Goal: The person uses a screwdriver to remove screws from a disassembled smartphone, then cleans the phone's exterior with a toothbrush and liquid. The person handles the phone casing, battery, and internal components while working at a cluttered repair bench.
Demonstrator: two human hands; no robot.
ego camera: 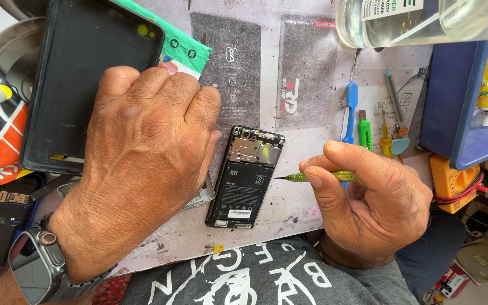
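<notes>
In the head view I see the opened phone [245, 177] lying back-side up on the work mat [306, 85], battery exposed. My left hand [142, 164] sits just left of the phone, fingers curled together, touching its left edge. My right hand [368, 197] is right of the phone, thumb and fingers pinching a green screwdriver [320, 177], tip just beside the phone's right edge

An opened phone [245, 177] lies back-up on the table [306, 107]. The left hand [142, 164] rests beside it, perhaps touching its edge; the right hand [368, 197] pinches a green screwdriver [317, 177], tip just beside the phone.
</notes>
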